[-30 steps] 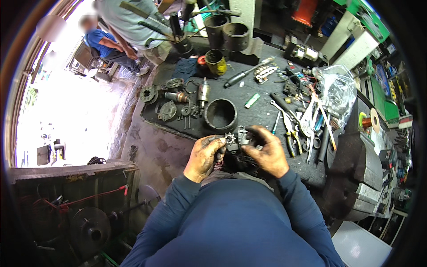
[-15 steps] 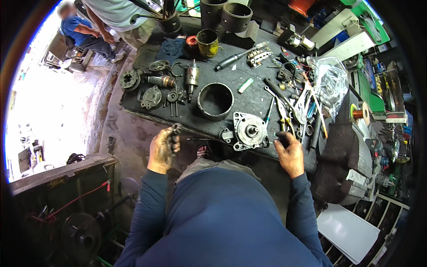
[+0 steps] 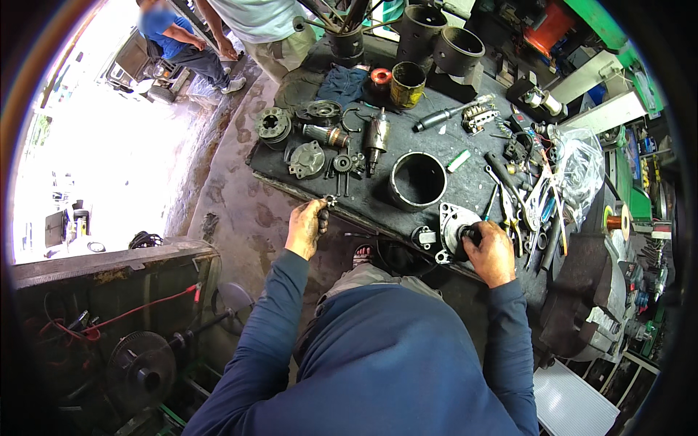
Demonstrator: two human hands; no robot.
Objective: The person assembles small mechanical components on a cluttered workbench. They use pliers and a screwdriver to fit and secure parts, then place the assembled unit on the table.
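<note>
My left hand [image 3: 305,227] is closed around a small dark geared shaft [image 3: 326,204], held just off the near edge of the black workbench [image 3: 378,211]. My right hand [image 3: 488,251] rests on a grey round motor end housing [image 3: 449,227] that lies near the bench's front edge; its fingers curl over the housing's centre. A dark steel cylinder sleeve [image 3: 416,180] stands just behind the housing. Both hands are smeared with grease.
Dismantled motor parts [image 3: 313,138] lie at the bench's left end. Pliers, wrenches and screwdrivers [image 3: 527,203] pile at the right beside a plastic bag [image 3: 582,167] and a vise [image 3: 582,305]. Two other people [image 3: 218,36] are beyond the bench. A metal stand [image 3: 109,291] sits lower left.
A second ago both hands held the housing and gear together. The housing was then set on the bench; my left hand drew away left with the geared piece, and my right hand returned onto the housing.
</note>
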